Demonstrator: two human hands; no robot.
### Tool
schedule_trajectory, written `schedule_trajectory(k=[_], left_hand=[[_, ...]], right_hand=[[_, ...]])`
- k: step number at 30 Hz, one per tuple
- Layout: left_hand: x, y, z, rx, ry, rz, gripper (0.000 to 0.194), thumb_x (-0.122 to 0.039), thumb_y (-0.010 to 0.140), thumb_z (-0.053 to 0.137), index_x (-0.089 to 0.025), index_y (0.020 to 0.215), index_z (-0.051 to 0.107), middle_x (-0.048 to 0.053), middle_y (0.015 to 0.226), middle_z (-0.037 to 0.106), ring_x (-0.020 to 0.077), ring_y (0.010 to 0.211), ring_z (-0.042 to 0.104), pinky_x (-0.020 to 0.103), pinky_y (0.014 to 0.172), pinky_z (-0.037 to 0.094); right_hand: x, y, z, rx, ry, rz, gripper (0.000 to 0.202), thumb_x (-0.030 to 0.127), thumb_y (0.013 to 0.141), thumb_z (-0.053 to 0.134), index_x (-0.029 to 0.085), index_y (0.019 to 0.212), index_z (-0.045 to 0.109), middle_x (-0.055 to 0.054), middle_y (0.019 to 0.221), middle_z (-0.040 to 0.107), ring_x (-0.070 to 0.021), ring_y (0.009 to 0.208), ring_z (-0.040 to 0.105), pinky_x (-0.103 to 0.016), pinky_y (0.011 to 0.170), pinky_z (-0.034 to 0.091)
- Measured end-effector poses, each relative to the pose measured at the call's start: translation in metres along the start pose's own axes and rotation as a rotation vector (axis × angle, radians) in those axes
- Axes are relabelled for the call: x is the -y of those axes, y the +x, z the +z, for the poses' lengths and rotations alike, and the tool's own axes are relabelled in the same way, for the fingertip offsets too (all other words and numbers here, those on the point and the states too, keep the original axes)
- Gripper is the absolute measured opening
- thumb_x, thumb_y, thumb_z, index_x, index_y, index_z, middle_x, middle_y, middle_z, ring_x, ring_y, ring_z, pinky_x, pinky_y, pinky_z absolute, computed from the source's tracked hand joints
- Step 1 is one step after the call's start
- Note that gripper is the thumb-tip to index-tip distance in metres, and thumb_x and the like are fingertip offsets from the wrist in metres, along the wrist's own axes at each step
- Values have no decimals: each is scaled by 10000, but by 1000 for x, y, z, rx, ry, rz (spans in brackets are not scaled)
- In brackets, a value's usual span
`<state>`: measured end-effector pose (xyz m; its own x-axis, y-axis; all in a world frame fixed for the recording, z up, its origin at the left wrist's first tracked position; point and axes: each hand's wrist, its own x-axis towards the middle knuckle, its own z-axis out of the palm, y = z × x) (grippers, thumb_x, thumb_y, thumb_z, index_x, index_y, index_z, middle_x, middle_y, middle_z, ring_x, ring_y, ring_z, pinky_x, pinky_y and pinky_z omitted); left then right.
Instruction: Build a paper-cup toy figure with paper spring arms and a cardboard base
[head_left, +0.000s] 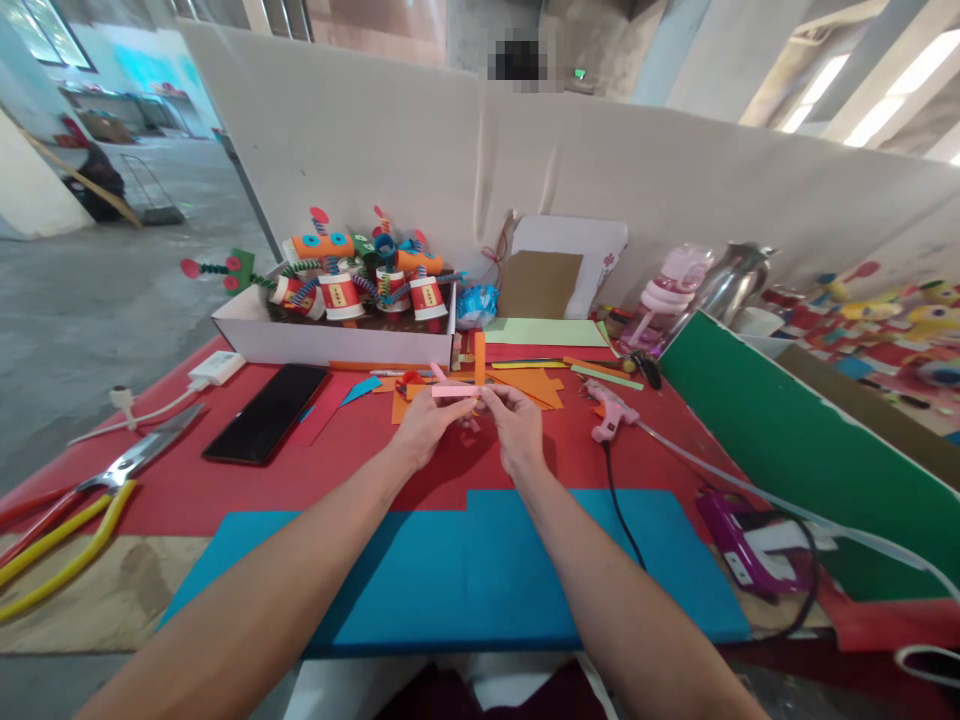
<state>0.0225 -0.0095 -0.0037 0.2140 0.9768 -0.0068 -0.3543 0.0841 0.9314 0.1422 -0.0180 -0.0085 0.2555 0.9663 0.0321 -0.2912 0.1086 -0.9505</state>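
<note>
My left hand (427, 428) pinches a pink paper strip (451, 392) that lies level across its fingertips. Close beside it, my right hand (516, 424) is closed at the fingertips around the lower part of an upright orange paper strip (480, 356). The two strips meet between my hands; whether they are joined there I cannot tell. Beneath and behind the fingers lie orange paper pieces (531, 384), partly hidden. A pink hot glue gun (611, 412) rests to the right of my right hand.
A white box (337, 347) of paper-cup figures stands behind. On the left lie a phone (266, 412) and large scissors (124, 468). Blue sheets (420, 570) cover the table's front. A green-sided box (802, 440) and a purple device (746, 545) with cords occupy the right.
</note>
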Motion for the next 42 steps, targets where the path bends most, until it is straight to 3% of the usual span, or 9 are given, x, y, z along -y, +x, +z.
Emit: schedule_trajectory(k=[7,13,21,29,36,42], left_hand=[[2,5,-9,-163,133,27,281,-378,593,776,-124,654,673,30,583,638,117,518,541,236,501,421],[-2,4,-10,-178,367,87,224,-355,603,756,-148,634,677,19,584,645,124,552,536,233,534,401],[-5,3,-6,-148,214,90,220,-327,579,769,-161,637,637,-3,590,624,122,549,536,242,542,422],[-5,3,-7,-154,224,107,204,-282,584,753,-163,571,588,-21,544,563,98,515,480,232,510,380],[-3,4,-8,-27,21,5,226,-326,615,740,-145,617,605,12,554,586,104,502,505,237,495,374],[0,6,-9,-89,45,31,289,-358,585,790,-150,645,599,-6,572,598,95,501,509,234,507,391]], right_hand=[[4,-5,1,168,-28,149,244,379,615,777,184,722,677,5,617,678,-117,559,603,-223,534,434],[4,-2,-3,201,-79,130,261,428,641,750,177,632,680,16,552,639,-100,523,567,-222,552,455],[3,-4,-1,143,-22,182,254,427,605,777,189,637,694,16,572,661,-111,539,601,-223,554,462],[6,-3,-1,193,-88,143,258,413,610,779,176,645,683,0,581,679,-118,544,617,-230,561,473],[5,-4,0,137,-144,78,276,403,616,784,174,598,632,-3,558,675,-121,497,597,-238,513,465],[4,-3,0,157,-114,118,285,399,590,802,177,581,623,-7,545,682,-132,504,624,-240,525,483]])
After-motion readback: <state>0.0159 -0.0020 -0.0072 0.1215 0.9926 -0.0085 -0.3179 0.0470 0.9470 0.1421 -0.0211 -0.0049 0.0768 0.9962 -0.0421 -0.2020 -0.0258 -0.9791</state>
